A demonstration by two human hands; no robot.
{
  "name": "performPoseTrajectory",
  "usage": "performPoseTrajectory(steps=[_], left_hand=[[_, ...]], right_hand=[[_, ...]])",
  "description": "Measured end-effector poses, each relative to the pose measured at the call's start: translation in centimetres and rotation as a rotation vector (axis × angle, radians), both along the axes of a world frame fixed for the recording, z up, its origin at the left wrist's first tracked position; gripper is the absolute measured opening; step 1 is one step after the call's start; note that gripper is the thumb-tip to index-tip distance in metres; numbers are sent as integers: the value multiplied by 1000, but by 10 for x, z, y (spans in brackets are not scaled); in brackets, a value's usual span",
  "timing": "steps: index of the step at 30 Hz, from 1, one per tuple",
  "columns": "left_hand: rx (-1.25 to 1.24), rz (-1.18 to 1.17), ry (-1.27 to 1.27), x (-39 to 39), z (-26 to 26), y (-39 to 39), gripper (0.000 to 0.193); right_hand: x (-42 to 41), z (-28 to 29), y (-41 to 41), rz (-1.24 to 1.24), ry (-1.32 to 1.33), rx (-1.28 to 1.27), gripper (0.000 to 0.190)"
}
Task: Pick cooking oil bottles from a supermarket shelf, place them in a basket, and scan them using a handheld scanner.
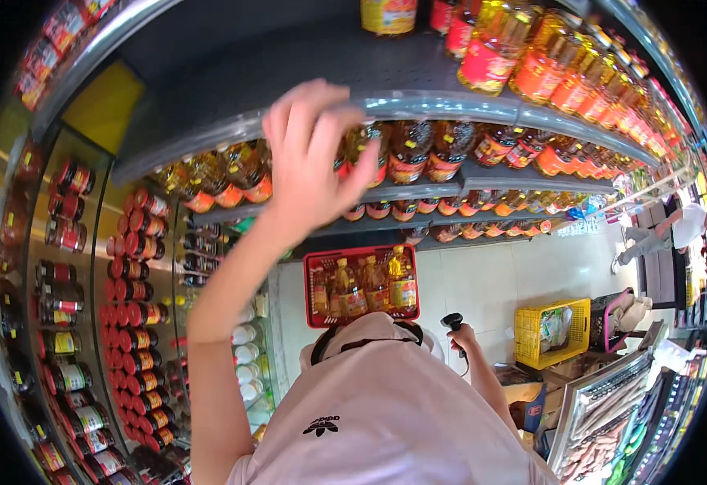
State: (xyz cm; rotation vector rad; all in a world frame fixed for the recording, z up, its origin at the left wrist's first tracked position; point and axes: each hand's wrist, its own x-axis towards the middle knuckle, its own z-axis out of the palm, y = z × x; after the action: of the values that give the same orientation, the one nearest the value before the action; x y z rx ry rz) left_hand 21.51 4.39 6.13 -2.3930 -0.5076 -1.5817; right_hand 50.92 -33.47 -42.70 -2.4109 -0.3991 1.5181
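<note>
My left hand (312, 160) is raised in front of the shelving, blurred, with its fingers apart and nothing in it. Behind it run the front edge of a dark shelf (438, 106) and a row of oil bottles (411, 148) on the tier below. My right hand (464, 339), lower on the right, grips a black handheld barcode scanner (452, 322) with a cord hanging from it. On the floor before my feet stands a red plastic basket (308, 297) with several oil bottles (375, 282) upright in it.
Larger oil bottles (493, 54) line the upper shelf at right. Glass shelves with red-lidded jars (138, 312) flank my left side. A yellow crate (552, 333), cardboard boxes (523, 400) and a produce stand (602, 418) are at right. A person (668, 230) stands farther along the aisle.
</note>
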Motion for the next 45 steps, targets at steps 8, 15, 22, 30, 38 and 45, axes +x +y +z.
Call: performPoseTrajectory(steps=[8,15,22,30,38,45], left_hand=[[-365,425,185,113,58,212,106],[-751,-255,-13,212,67,261,82],[-1115,-587,-249,208,45,326,72],[-1700,-573,-51,194,47,332,73],[-1443,-196,-466,161,69,232,75],[-1440,-327,-874,101,50,200,78]], right_hand=[[1,-24,-39,-253,75,98,18],[-27,-28,-123,-407,36,-68,22],[-13,-26,-121,-319,19,-33,21],[31,5,-47,-15,-106,-17,21],[46,19,4,15,-77,25,28],[31,15,21,52,-21,41,30]])
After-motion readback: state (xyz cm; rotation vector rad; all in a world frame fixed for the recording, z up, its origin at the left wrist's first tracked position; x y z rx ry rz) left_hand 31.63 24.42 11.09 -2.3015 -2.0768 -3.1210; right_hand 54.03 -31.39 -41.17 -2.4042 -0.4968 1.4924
